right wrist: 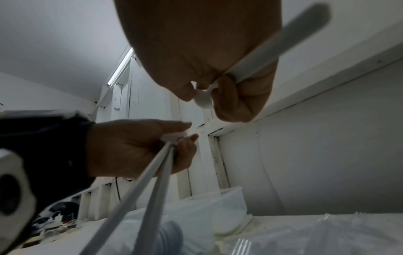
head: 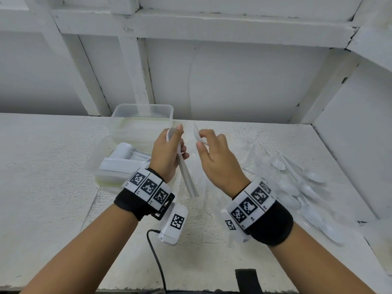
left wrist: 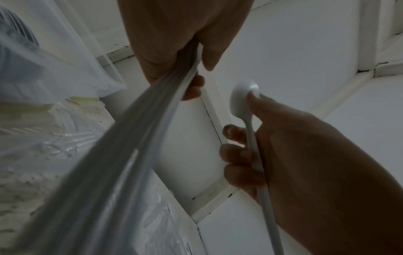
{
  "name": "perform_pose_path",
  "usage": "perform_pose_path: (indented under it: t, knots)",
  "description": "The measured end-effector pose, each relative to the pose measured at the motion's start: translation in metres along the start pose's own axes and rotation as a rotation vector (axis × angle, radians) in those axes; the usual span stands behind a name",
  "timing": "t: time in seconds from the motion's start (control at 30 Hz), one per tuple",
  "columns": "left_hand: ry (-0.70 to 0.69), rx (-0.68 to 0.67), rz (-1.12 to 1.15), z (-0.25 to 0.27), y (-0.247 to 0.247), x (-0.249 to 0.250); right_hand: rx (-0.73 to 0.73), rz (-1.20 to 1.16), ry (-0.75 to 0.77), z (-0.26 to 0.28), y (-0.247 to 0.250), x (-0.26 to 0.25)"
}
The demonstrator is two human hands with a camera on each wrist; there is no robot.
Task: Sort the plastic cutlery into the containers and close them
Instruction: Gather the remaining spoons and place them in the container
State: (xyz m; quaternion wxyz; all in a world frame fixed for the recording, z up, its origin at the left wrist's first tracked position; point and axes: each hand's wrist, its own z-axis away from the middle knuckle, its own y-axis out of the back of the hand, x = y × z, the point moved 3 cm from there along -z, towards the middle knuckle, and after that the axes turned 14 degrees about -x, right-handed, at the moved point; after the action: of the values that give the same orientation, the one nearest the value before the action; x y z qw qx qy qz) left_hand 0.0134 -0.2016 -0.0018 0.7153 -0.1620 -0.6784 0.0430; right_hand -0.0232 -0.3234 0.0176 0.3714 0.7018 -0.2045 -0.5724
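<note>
My left hand (head: 169, 149) grips a bundle of white plastic spoons (head: 186, 175), bowls up by the thumb and handles slanting down toward me; the left wrist view shows the stacked handles (left wrist: 139, 138) running out of the fist. My right hand (head: 212, 151) holds a single white spoon (left wrist: 244, 98) a short gap to the right, thumb on its bowl and fingers curled round the handle (right wrist: 272, 50). Both hands hover above the table. Behind the left hand lies an open clear container (head: 110, 162) with stacked white cutlery inside. Another clear container (head: 142, 117) stands behind it.
Several loose white spoons (head: 297, 187) and clear wrappers lie scattered on the white table (head: 53, 166) to the right, near the side wall. A white fork (right wrist: 242, 246) lies on plastic below. A black cable (head: 157, 257) trails off the front edge.
</note>
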Motion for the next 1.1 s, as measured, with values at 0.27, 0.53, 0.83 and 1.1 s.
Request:
perform_pose_path:
  t: [0.27, 0.53, 0.83, 1.1]
  knots:
    - [0.052, -0.059, 0.066, 0.001, -0.009, -0.004, 0.194, 0.147, 0.102, -0.004, -0.030, -0.008]
    - [0.138, -0.075, 0.305, -0.009, 0.008, 0.002, -0.030, -0.111, 0.028, 0.004, -0.021, 0.004]
    - [0.191, -0.107, 0.385, -0.012, 0.007, 0.007, -0.076, -0.228, 0.044, -0.001, -0.018, 0.009]
    - [0.189, -0.213, 0.084, 0.010, -0.010, -0.011, -0.007, -0.288, 0.051, -0.012, -0.022, 0.009]
